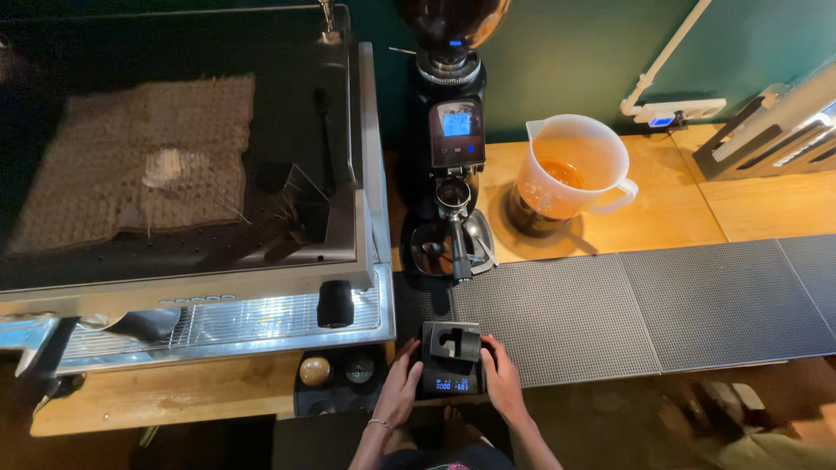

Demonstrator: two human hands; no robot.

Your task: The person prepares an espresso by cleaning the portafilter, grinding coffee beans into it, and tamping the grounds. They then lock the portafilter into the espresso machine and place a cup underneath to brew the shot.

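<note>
At the counter's near edge, the left hand (399,389) and right hand (502,383) clasp a small black scale (450,364) from either side, fingers wrapped against its flanks, steadying it squarely below the grinder (453,130) and beside the grey mat (610,305).

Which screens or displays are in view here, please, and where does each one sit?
Small black scale: at the counter's front edge, held between left hand and right hand; dark strip display with pale blue digits.
Coffee grinder: behind, beside the espresso machine; rectangular blue-lit screen.
White wall unit: tiny blue light.
</note>
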